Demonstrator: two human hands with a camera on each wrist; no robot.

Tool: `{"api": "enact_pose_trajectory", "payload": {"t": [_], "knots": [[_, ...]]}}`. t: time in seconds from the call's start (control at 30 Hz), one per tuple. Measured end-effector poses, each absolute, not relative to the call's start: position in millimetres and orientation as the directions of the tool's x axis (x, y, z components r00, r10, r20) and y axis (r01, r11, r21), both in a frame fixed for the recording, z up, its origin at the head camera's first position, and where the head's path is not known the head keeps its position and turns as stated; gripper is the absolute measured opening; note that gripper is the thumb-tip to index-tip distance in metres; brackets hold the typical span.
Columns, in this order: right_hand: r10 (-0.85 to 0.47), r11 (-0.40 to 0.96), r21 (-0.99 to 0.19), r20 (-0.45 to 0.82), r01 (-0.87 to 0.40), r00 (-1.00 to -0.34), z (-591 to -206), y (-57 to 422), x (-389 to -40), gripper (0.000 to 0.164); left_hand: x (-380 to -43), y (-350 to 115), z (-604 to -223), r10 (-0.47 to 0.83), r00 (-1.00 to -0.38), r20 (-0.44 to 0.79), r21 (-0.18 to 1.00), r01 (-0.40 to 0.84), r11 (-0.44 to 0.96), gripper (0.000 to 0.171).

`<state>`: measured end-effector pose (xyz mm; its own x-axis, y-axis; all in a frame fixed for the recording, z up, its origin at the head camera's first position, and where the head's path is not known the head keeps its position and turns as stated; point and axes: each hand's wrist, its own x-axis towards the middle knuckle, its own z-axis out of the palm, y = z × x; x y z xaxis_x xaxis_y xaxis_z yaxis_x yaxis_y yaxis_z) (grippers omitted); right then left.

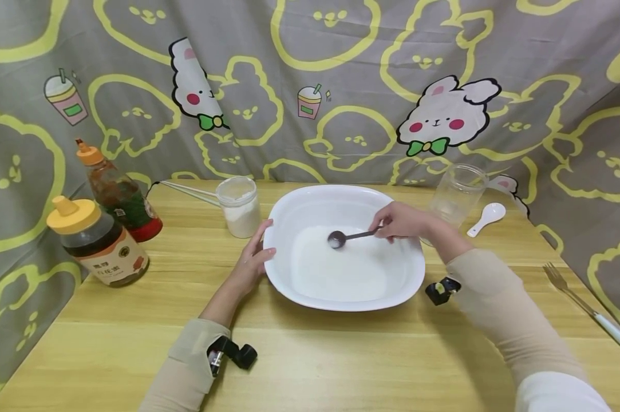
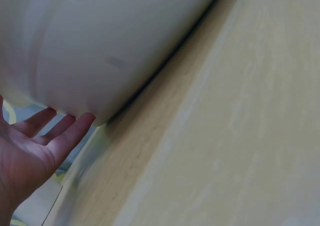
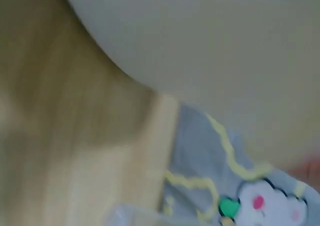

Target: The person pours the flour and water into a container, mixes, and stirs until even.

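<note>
A white oval basin (image 1: 344, 303) sits on the table, a whitish, milky-looking layer covering its bottom. At its left rim my left hand (image 1: 250, 260) holds on, thumb at the edge. In the left wrist view, the fingers of that left hand (image 2: 42, 141) lie against the basin's outer wall (image 2: 100, 51). Over the basin's right side, my right hand (image 1: 399, 220) pinches the handle of a small dark measuring spoon (image 1: 358, 235). Its round bowl points left above the whitish layer and shows something pale inside. The right wrist view is blurred and mostly filled by the basin's outside (image 3: 200, 46).
Left of the basin stands a jar of white powder (image 1: 240, 212), with chopsticks (image 1: 191, 191) behind. Farther left are a honey bottle (image 1: 101, 246) and a red sauce bottle (image 1: 121, 194). On the right are a clear jar (image 1: 456, 191), a white spoon (image 1: 489, 217) and a fork (image 1: 577, 297).
</note>
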<state>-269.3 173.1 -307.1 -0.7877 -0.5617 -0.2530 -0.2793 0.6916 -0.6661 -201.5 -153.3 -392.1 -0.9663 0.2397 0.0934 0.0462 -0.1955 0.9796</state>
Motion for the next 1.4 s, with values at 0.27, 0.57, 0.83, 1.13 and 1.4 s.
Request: {"api": "enact_pose_trajectory", "payload": {"t": [0.27, 0.57, 0.83, 1.13, 1.4], "knots": [[-0.698, 0.564, -0.765, -0.241, -0.311, -0.674, -327.3, 141.0, -254.4, 0.018, -200.7, -153.7, -394.1, 0.241, -0.964, 0.111, 0.978, 0.062, -0.2, 0.064], [-0.816, 0.531, -0.722, -0.296, -0.444, -0.496, -295.4, 181.3, -234.6, 0.016, -200.3, -153.6, -390.7, 0.234, -0.968, 0.095, 0.98, 0.051, -0.19, 0.064], [-0.585, 0.774, -0.491, -0.314, -0.4, -0.748, -271.6, 200.7, -244.8, 0.013, -200.1, -153.4, -390.4, 0.238, -0.966, 0.103, 0.978, 0.054, -0.201, 0.064], [-0.555, 0.707, -0.6, -0.142, -0.375, -0.82, -313.2, 155.1, -266.8, 0.012, -200.0, -153.4, -392.1, 0.235, -0.967, 0.099, 0.979, 0.052, -0.195, 0.064], [-0.708, 0.549, -0.759, -0.198, -0.351, -0.678, -333.7, 129.7, -253.3, 0.016, -201.7, -153.5, -394.2, 0.242, -0.962, 0.124, 0.976, 0.074, -0.205, 0.064]]}}
